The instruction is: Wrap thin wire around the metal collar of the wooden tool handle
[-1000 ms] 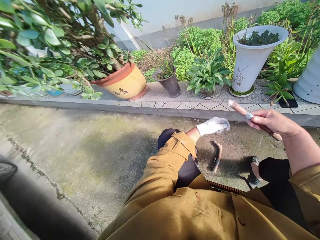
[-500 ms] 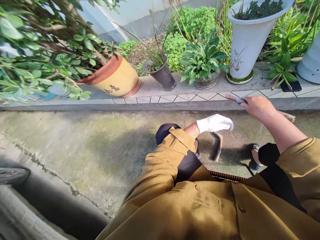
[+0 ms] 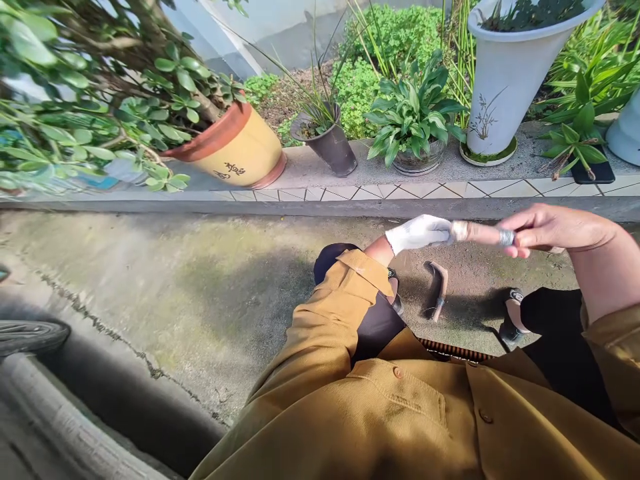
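In front of me my bare right hand (image 3: pixel 557 230) holds a wooden stick (image 3: pixel 483 233) with silver wire wound round it next to my fingertips. Its thumb and fingers close round the stick, which lies nearly level. My left hand (image 3: pixel 421 233), in a white glove, is closed at the stick's other end; the fingertips there are blurred. On the ground below, between my feet, lies a short bent wooden piece (image 3: pixel 440 290) with a bluish binding near its lower end.
A tiled ledge (image 3: pixel 310 194) runs across the front. On it stand a yellow pot (image 3: pixel 250 150), a dark pot (image 3: pixel 336 152), a leafy plant (image 3: pixel 415 127), a tall white planter (image 3: pixel 510 80) and a black phone-like slab (image 3: pixel 603 173). A tyre-like object (image 3: pixel 30 339) is at left.
My right hand has turned and lowered the stick. My left hand has risen slightly and now meets the stick's end, where before it was apart from it.
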`<action>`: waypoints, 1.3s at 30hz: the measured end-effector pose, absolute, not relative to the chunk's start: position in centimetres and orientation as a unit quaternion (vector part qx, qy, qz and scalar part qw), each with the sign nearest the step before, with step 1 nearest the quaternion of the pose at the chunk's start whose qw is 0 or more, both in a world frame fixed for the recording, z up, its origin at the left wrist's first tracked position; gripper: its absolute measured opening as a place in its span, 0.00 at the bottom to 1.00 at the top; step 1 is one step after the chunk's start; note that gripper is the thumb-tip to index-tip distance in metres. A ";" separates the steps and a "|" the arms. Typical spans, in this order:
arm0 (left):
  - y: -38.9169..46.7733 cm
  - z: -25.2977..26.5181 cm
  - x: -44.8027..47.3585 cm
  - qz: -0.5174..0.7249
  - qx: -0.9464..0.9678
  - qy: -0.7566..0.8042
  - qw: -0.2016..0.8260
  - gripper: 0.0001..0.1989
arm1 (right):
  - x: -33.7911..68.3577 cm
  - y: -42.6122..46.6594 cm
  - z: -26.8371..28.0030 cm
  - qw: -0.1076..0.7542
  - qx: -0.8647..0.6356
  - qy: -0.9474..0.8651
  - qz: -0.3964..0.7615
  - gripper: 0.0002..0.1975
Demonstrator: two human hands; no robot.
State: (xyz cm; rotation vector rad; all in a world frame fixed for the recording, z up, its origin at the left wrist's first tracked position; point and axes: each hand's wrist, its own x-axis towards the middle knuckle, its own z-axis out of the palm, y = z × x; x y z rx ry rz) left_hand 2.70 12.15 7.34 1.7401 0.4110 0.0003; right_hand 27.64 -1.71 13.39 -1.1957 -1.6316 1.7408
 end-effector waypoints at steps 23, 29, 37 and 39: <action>11.4 7.3 2.8 -0.009 0.853 0.172 0.493 0.08 | 28.1 -0.7 9.7 -0.139 -0.614 -0.609 0.482 0.11; 12.5 6.0 2.8 -0.015 0.811 0.144 0.567 0.09 | 30.8 -1.7 11.3 0.072 -0.405 -0.606 0.680 0.16; 11.8 8.2 2.5 0.019 0.814 0.140 0.564 0.08 | 29.6 -1.4 11.7 -0.011 -0.448 -0.589 0.673 0.16; 11.7 9.3 2.0 0.022 0.829 0.155 0.536 0.09 | 28.9 -1.4 11.5 -0.054 -0.473 -0.581 0.660 0.13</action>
